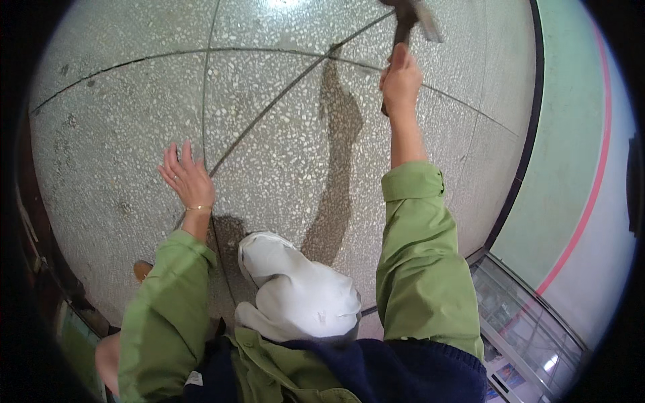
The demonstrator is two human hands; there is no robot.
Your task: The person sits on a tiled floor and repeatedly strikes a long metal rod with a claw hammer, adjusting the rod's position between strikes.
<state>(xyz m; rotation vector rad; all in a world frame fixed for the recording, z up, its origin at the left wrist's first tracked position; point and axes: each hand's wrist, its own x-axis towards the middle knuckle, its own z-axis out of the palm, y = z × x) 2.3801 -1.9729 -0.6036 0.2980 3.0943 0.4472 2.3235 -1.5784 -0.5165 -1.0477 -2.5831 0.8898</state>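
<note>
My right hand (401, 83) grips the handle of a hammer (404, 22) and is stretched far forward over the speckled terrazzo floor (272, 166). The hammer's head is blurred and partly cut off by the top of the view. Off to the left, my left hand (189, 176) has its fingers apart and holds nothing. It is over the floor beside a dark seam; whether it touches the surface I cannot tell. Between my arms a bent knee in white trousers (307, 297) shows below.
A green and white wall (569, 126) with a red stripe and dark skirting rises on the right. A glass display case (529, 322) stands at the lower right. At lower left are a brown shoe tip (142, 270) and some bare skin (107, 357). Dark lines cross the floor.
</note>
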